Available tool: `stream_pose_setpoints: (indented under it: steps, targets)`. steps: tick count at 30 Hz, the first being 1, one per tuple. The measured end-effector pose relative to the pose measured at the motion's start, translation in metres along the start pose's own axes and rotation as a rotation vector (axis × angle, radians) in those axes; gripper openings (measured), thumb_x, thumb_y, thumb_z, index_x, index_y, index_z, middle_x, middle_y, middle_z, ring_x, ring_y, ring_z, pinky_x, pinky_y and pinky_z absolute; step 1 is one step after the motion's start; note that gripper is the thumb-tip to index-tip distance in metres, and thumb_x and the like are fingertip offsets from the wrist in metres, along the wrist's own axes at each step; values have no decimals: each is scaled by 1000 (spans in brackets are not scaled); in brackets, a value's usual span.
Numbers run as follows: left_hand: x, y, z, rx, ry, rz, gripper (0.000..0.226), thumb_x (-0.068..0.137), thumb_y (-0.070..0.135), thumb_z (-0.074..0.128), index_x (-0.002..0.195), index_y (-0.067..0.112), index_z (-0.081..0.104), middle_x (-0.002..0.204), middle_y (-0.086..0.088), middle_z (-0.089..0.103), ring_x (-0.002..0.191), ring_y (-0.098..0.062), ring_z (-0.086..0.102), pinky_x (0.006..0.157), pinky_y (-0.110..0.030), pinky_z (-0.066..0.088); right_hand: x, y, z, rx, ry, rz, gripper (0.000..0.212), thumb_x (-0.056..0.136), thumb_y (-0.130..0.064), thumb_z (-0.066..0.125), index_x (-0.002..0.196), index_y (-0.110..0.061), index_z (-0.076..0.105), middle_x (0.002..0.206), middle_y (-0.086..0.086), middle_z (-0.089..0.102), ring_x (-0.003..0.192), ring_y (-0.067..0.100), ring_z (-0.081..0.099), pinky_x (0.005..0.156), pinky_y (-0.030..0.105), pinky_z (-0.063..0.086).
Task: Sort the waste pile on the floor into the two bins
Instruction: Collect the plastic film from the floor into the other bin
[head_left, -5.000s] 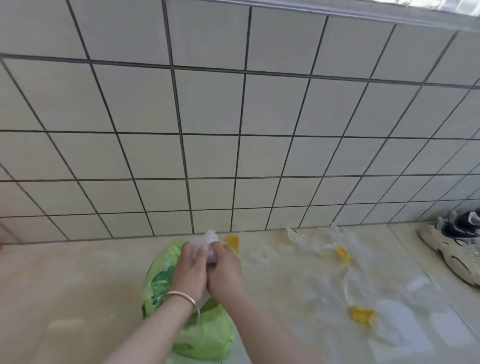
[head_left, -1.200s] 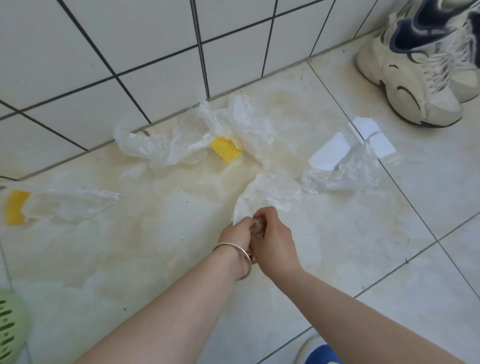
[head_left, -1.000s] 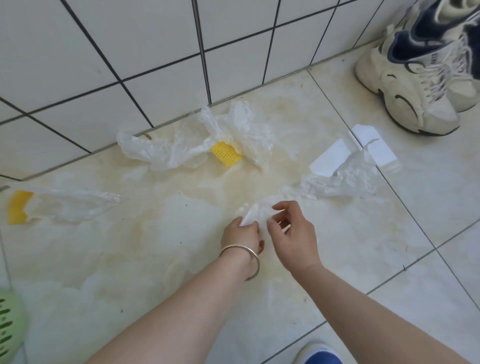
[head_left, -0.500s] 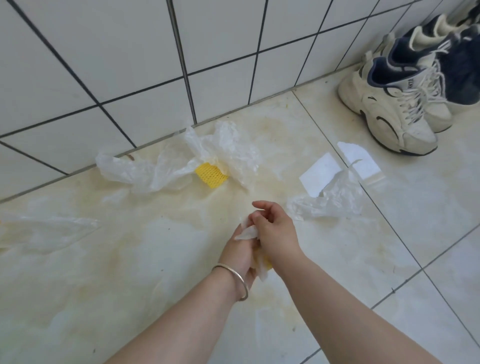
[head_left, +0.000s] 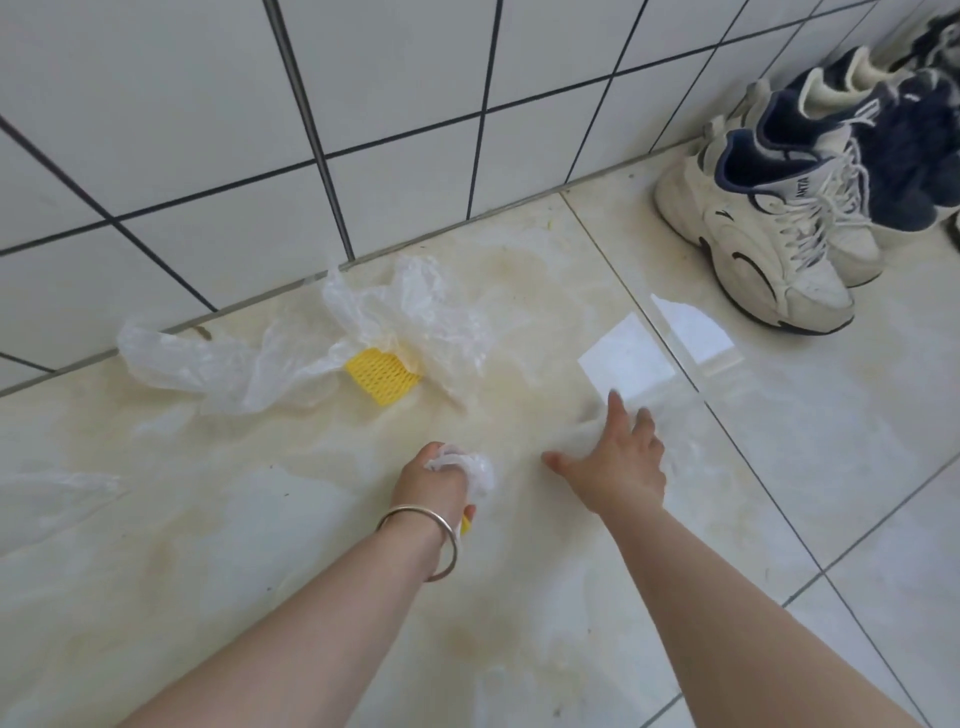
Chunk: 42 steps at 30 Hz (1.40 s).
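Sneakers (head_left: 769, 228) are parked by the wall; a crumpled wrapper (head_left: 467, 465) is gripped in the left hand (head_left: 434, 480), while the right hand (head_left: 618, 462), now let go, is spread open on a clear bag (head_left: 670, 415)

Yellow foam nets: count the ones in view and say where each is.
2. One yellow foam net lies on the floor by the wall, among the clear plastic. A second yellow bit pokes from under the left hand. More may be hidden.

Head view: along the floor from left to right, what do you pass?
Flat clear bag → crumpled clear bag → yellow foam net → left hand gripping wadded plastic → right hand on clear wrapper → white sneakers.
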<state>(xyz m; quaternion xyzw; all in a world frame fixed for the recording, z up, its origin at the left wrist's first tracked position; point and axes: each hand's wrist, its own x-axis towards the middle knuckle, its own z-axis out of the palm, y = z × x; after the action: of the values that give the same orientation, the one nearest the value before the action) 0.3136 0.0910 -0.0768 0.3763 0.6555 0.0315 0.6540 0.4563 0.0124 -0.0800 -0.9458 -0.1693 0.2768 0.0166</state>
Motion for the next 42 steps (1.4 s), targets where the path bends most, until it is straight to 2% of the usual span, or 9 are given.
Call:
stream_pose_setpoints:
  steps: [5,10,14,20,23,28,33,37,42]
  targets:
    - [-4,-8,-12,22,-41,0,32,90,-3,41,85,28,47,70,0,48,55,-13,46,49,-18,42,-24,-7,32,138,25,-27,31,91,-18,51,117,-1,50,126,15,44,111,35,46,88,35,38]
    - [-22,-2,-37,-68,-129,-95,23,78,7,52,100,11,53,89,-13,46,65,-23,42,45,-15,39,-60,-47,32,687,-168,-5,21,92,-10,48,113,-10,46,95,6,53,81,23,51,56,27,38]
    - [-45,-1,-77,-149,-100,4,6,79,23,55,79,17,55,75,-9,54,59,-24,49,57,-30,39,-105,-90,20,887,-327,-199,23,93,-13,48,112,-25,52,91,-3,56,79,12,55,63,20,43]
    - [-101,8,-157,99,-102,282,20,87,27,44,83,25,63,66,-3,46,47,-18,35,40,-17,26,-188,-143,13,723,-612,-503,19,74,-41,64,76,-22,62,80,0,64,76,15,60,70,28,45]
    - [-130,-1,-205,63,-7,318,8,70,32,51,68,31,58,59,4,48,50,-16,34,49,-24,30,-229,-171,19,691,-631,-526,16,71,-27,68,71,-18,54,68,0,55,65,16,52,60,28,41]
    - [-163,-15,-290,-2,209,405,16,74,25,63,85,26,52,75,8,57,49,-11,42,50,-22,37,-306,-219,26,664,-638,-634,19,78,-11,62,63,-15,50,63,3,52,62,18,50,57,28,40]
    - [-206,-37,-363,-90,405,667,25,75,21,69,87,34,51,99,8,64,76,-2,59,72,-21,48,-385,-260,23,657,-555,-829,22,84,-8,56,67,-18,45,61,-5,49,52,9,45,42,11,36]
    - [-233,-67,-419,169,790,955,36,75,18,71,106,23,53,101,16,44,96,19,43,84,5,30,-447,-293,30,569,-497,-1070,14,88,-7,49,85,-20,45,73,-6,50,60,10,47,41,7,35]
    - [-221,-104,-487,290,852,711,44,75,-3,62,116,8,55,112,-5,44,86,-18,54,71,-16,39,-499,-333,95,226,-484,-1322,21,84,-4,47,97,-20,42,92,-7,48,87,16,48,59,10,35]
